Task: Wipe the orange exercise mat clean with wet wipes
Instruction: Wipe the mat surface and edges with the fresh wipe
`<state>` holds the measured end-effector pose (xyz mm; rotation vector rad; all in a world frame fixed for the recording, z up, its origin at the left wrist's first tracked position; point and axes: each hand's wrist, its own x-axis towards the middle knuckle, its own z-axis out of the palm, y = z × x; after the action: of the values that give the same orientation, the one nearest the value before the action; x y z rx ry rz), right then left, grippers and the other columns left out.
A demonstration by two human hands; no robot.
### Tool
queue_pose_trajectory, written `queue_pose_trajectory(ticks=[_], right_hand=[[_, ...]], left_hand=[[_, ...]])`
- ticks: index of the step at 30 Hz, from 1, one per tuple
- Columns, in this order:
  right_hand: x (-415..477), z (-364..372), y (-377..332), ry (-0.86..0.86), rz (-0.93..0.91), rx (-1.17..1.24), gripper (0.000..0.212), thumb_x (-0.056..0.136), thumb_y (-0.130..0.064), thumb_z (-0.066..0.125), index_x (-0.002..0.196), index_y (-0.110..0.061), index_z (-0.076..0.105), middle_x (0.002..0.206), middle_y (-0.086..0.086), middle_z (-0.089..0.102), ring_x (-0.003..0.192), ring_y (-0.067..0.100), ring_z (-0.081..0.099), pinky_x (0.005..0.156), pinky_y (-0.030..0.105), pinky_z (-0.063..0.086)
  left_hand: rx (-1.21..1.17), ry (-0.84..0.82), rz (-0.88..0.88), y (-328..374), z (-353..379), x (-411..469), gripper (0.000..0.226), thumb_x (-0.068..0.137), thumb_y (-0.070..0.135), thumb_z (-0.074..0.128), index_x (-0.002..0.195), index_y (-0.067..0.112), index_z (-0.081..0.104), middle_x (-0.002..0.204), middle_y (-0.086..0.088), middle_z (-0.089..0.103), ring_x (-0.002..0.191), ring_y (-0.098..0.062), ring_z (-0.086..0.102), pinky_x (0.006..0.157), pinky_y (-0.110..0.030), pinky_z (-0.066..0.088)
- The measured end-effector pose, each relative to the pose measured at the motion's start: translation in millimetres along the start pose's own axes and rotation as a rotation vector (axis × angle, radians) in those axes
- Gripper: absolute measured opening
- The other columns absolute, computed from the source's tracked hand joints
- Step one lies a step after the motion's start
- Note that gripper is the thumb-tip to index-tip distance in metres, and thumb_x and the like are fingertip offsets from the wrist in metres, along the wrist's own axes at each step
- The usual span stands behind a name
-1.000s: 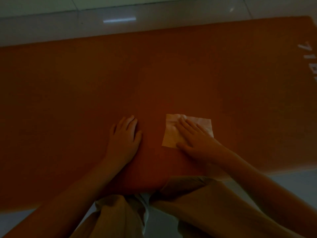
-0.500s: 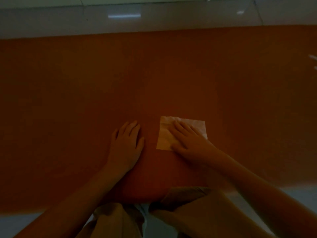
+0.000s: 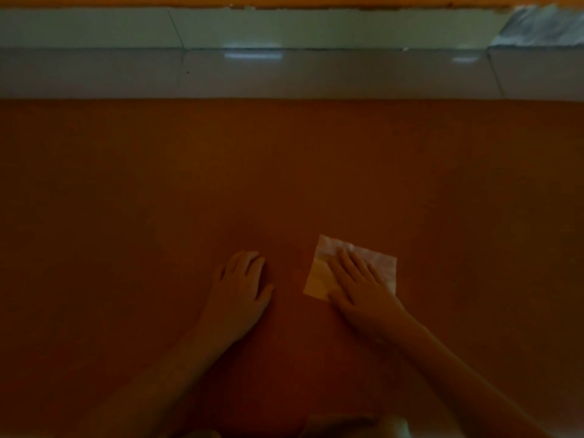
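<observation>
Pressing flat on a white wet wipe, the right hand keeps its fingers straight and spread, gripping nothing. The wipe lies unfolded on the orange exercise mat, near the mat's near edge and right of centre. Just left of it, the left hand rests palm-down on the mat, fingers straight and together. Grey floor tiles run along the mat's far edge.

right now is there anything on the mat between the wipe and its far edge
Nothing visible. The right hand presses flat on the wet wipe, and the orange mat ahead shows bare up to its far edge. The left hand rests beside the wipe, off that path.
</observation>
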<state>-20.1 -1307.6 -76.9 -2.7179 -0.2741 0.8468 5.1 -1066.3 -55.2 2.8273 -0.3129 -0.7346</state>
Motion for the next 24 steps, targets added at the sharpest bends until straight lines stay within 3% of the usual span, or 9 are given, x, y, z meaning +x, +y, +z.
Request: queue_pose_trajectory(ticks=[4, 8, 11, 13, 17, 21, 24], right_hand=[[24.5, -14.6, 11.1, 0.053, 0.048, -0.053, 0.067, 0.089, -0.059, -0.001, 0.145, -0.027, -0.021, 0.149, -0.003, -0.034, 0.136, 0.013, -0.033, 0.111, 0.035, -0.019], [55.0, -15.5, -9.5, 0.137, 0.130, -0.066, 0.060, 0.103, -0.038, 0.018, 0.153, -0.017, -0.008, 0.157, 0.007, -0.023, 0.141, 0.020, -0.027, 0.117, 0.042, -0.013], [45.0, -10.2, -24.6, 0.093, 0.032, -0.036, 0.064, 0.096, -0.046, 0.007, 0.152, -0.020, -0.008, 0.155, 0.003, -0.025, 0.136, 0.017, -0.031, 0.112, 0.038, -0.019], [29.0, -10.7, -23.0, 0.046, -0.048, -0.023, 0.076, 0.079, -0.054, -0.009, 0.148, -0.024, -0.017, 0.149, 0.000, -0.032, 0.134, 0.015, -0.035, 0.110, 0.035, -0.021], [34.3, -18.0, 6.1, 0.072, -0.022, -0.057, 0.073, 0.078, -0.056, -0.012, 0.144, -0.027, -0.022, 0.149, -0.002, -0.034, 0.137, 0.014, -0.033, 0.112, 0.034, -0.019], [78.2, -30.6, 19.2, 0.195, 0.148, -0.087, 0.062, 0.101, -0.042, 0.015, 0.152, -0.017, -0.010, 0.157, 0.008, -0.024, 0.143, 0.022, -0.025, 0.119, 0.044, -0.009], [102.7, -35.4, 4.3, 0.213, 0.168, -0.037, 0.062, 0.103, -0.038, 0.021, 0.152, -0.016, -0.009, 0.157, 0.009, -0.024, 0.143, 0.024, -0.024, 0.119, 0.048, -0.008]], left_hand=[[0.010, -0.012, -0.004, -3.0, -5.2, 13.4, 0.056, 0.101, 0.046, 0.035, 0.150, 0.021, 0.024, 0.154, 0.005, 0.016, 0.146, -0.017, 0.009, 0.118, -0.038, 0.013], [0.018, 0.006, -0.035, -1.8, -3.6, 16.3, 0.053, 0.100, 0.045, 0.037, 0.148, 0.023, 0.028, 0.152, 0.005, 0.019, 0.144, -0.017, 0.012, 0.116, -0.037, 0.016], [0.001, 0.032, -0.036, -0.4, -4.4, 21.0, 0.050, 0.099, 0.044, 0.041, 0.144, 0.022, 0.035, 0.150, 0.004, 0.024, 0.142, -0.017, 0.019, 0.114, -0.037, 0.022], [-0.032, 0.038, -0.020, -2.9, -7.0, 23.9, 0.050, 0.099, 0.043, 0.043, 0.144, 0.021, 0.036, 0.150, 0.004, 0.025, 0.142, -0.017, 0.020, 0.113, -0.036, 0.024], [-0.023, -0.027, -0.031, -18.0, -13.9, 31.1, 0.060, 0.099, 0.046, 0.038, 0.151, 0.022, 0.020, 0.157, 0.005, 0.009, 0.146, -0.016, 0.006, 0.119, -0.036, 0.018], [-0.085, -0.062, -0.152, -30.5, -22.2, 42.1, 0.068, 0.098, 0.052, 0.035, 0.154, 0.024, 0.007, 0.160, 0.008, -0.008, 0.147, -0.017, -0.007, 0.121, -0.043, 0.007], [-0.115, -0.047, -0.179, -36.0, -24.5, 48.0, 0.071, 0.097, 0.054, 0.035, 0.155, 0.024, 0.005, 0.160, 0.010, -0.011, 0.147, -0.016, -0.011, 0.120, -0.044, 0.002]])
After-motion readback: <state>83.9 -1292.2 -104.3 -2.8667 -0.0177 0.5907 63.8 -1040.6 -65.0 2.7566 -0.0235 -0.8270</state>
